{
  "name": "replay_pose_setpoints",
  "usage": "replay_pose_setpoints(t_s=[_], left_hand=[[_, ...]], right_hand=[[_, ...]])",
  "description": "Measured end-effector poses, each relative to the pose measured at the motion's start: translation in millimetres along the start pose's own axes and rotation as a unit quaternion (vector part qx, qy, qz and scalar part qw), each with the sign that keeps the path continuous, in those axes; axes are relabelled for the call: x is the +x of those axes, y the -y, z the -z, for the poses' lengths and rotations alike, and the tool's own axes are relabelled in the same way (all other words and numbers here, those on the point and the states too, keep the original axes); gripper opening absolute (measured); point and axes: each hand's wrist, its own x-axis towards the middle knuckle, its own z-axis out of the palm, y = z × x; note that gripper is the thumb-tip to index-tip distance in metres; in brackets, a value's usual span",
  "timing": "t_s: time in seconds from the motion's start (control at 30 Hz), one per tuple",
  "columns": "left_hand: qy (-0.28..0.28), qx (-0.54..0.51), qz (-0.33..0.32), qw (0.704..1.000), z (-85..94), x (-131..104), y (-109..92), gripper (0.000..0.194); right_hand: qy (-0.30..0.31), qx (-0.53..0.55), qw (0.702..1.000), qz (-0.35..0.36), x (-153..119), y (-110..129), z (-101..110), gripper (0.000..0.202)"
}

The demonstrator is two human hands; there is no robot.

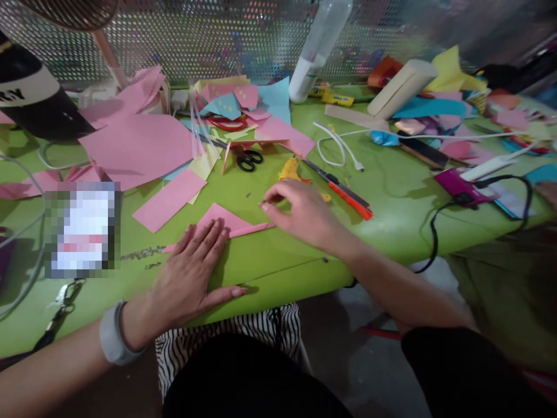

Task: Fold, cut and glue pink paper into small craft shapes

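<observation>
A folded pink paper (224, 217) lies on the green table (278, 264) in front of me, with a narrow folded strip running out to its right. My left hand (194, 267) rests flat on its left part, fingers stretched and thumb apart, and covers some of it. Just beyond the strip's right end is my right hand (298, 212), thumb and forefinger curled towards each other in a near pinch. Whatever lies between those fingertips, if anything, is too small to make out. A yellow tool (290, 168), partly hidden, lies right behind this hand.
Black-handled scissors (250, 160) and a red cutter (350, 200) lie behind my hands. A phone (82, 229) is at the left, near a large dark bottle (32, 93). Pink sheets (139, 145), a white cable (342, 148) and a magenta box (463, 188) lie around.
</observation>
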Motion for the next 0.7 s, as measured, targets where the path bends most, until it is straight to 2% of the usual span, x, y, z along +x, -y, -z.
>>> replay_pose_setpoints(t_s=[0.03,0.1,0.17,0.23,0.3,0.47,0.7], left_hand=[[-0.003,-0.001,0.0,1.0,-0.5,0,0,0.097],[-0.009,-0.002,-0.001,1.0,-1.3,0,0,0.098],[-0.011,-0.005,-0.001,1.0,-1.7,0,0,0.098],[-0.005,-0.01,0.001,1.0,-1.3,0,0,0.099],[0.006,-0.018,0.002,1.0,-0.3,0,0,0.101],[0.012,-0.032,0.005,0.999,3.0,-4,0,0.104],[0.022,-0.005,0.051,0.998,10.9,-33,6,0.103]], right_hand=[[-0.004,-0.008,0.999,0.05,-2,7,-5,0.034],[0.061,-0.023,0.985,0.161,-9,19,-19,0.055],[0.122,-0.05,0.966,0.22,-17,26,-33,0.077],[0.147,-0.072,0.959,0.231,-25,27,-43,0.093],[0.154,-0.084,0.958,0.226,-31,26,-47,0.099],[0.167,-0.096,0.956,0.219,-34,23,-41,0.099],[0.162,-0.113,0.958,0.208,-42,12,-36,0.094]])
